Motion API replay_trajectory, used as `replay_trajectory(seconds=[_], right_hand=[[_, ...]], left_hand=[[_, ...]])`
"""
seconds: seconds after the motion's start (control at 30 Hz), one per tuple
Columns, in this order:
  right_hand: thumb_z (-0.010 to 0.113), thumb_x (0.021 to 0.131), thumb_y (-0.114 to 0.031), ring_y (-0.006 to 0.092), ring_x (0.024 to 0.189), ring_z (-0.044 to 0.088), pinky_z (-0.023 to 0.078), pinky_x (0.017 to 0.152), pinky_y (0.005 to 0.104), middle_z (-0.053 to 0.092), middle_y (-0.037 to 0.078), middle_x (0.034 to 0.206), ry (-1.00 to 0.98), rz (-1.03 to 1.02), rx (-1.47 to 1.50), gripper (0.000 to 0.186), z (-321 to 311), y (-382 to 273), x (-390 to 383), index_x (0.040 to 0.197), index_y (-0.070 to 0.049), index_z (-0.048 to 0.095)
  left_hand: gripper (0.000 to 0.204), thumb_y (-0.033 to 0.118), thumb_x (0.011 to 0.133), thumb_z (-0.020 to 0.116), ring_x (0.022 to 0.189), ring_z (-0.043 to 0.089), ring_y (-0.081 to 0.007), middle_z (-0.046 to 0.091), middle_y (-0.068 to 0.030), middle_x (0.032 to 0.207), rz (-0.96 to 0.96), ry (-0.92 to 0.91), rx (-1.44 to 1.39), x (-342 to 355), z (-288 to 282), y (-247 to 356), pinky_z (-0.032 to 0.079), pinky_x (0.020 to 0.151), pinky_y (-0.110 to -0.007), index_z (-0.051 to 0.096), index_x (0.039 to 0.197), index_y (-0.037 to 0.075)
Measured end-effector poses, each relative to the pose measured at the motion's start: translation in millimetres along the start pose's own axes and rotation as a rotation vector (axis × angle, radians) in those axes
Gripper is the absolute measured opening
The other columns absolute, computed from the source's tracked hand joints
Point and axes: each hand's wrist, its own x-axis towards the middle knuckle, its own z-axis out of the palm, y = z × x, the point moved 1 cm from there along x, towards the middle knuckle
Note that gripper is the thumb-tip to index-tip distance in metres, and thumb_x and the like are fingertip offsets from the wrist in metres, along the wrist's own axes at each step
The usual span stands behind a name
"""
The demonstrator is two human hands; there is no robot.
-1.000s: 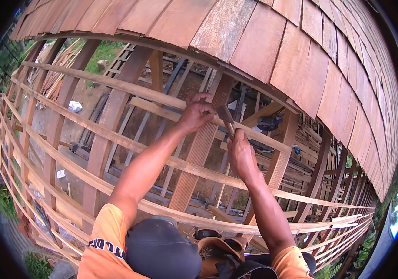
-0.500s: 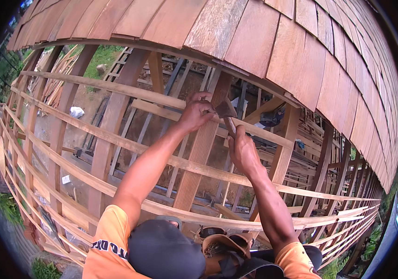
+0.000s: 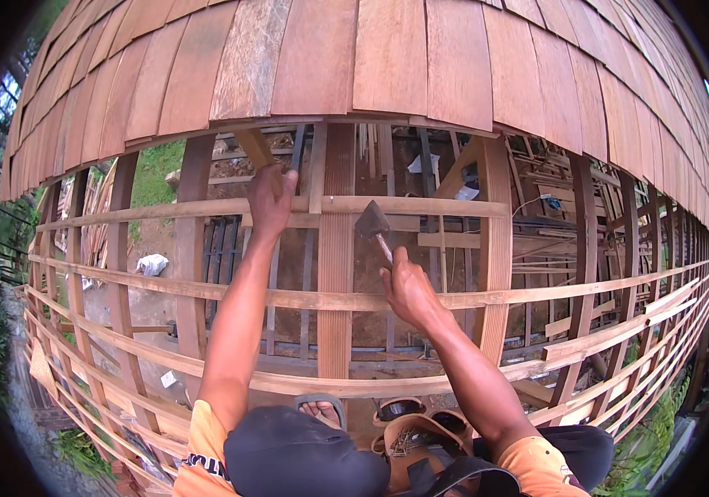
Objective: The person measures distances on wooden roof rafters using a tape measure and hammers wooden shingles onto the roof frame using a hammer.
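My right hand (image 3: 411,290) is wrapped round the handle of a hatchet (image 3: 372,220), whose dark, wedge-shaped head lies over the uppermost exposed batten. My left hand (image 3: 269,201) is closed over that same wooden batten (image 3: 429,206), left of a wide grooved rafter (image 3: 335,257). Its fingers curl over the far side and its thumb points up the slope; the fingertips are hidden. The hatchet head is just right of the rafter, well apart from my left hand.
Overlapping wooden shingles (image 3: 388,62) cover the upper roof. Lower battens (image 3: 371,301) cross the rafters, with open gaps down to timber and ground. A tool pouch (image 3: 415,447) with nails hangs at my waist. A sandaled foot (image 3: 321,410) shows below.
My left hand has left its place beside the hatchet at the rafter and moved left along the batten. The hatchet stays in my right hand, lower from the shingles. The view has turned.
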Motion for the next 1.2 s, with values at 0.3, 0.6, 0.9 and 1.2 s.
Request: replay_trajectory(seconds=[0.3,0.6,0.9,1.2], right_hand=[[0.053,0.092,-0.013,0.0548,0.079,0.059,0.046,0.070,0.0577,0.060,0.037,0.078,-0.061,0.001,0.032,0.024,20.5,8.7,12.0,0.099,0.005,0.037],[0.052,0.092,-0.011,0.0547,0.080,0.059,0.046,0.069,0.0579,0.059,0.037,0.077,-0.034,0.011,0.045,0.024,35.6,4.6,31.4,0.100,0.006,0.038],[0.051,0.093,-0.014,0.0549,0.082,0.058,0.044,0.068,0.0586,0.059,0.038,0.080,-0.078,0.031,0.039,0.024,29.1,0.2,34.8,0.100,0.005,0.038],[0.051,0.093,-0.012,0.0552,0.083,0.058,0.047,0.069,0.0570,0.058,0.039,0.090,0.004,-0.096,-0.032,0.025,11.2,-15.3,19.4,0.105,0.006,0.039]], left_hand=[[0.066,0.065,0.092,0.035,0.086,0.067,-0.0360,0.069,-0.0180,0.082,-0.127,-0.649,0.738,8.8,16.7,11.2,0.044,0.084,-0.054,0.065,0.106,0.008],[0.055,0.053,0.096,0.035,0.093,0.064,-0.0381,0.068,-0.0215,0.090,-0.104,-0.714,0.621,11.0,14.1,23.3,0.045,0.083,-0.051,0.059,0.122,0.011],[0.053,0.052,0.098,0.033,0.090,0.064,-0.0370,0.069,-0.0187,0.087,0.021,-0.633,0.575,6.9,16.3,11.9,0.046,0.081,-0.049,0.062,0.114,0.011],[0.059,0.055,0.097,0.032,0.099,0.062,-0.0361,0.068,-0.0211,0.096,-0.092,-0.732,0.480,9.8,6.5,15.6,0.043,0.087,-0.050,0.062,0.116,0.008]])
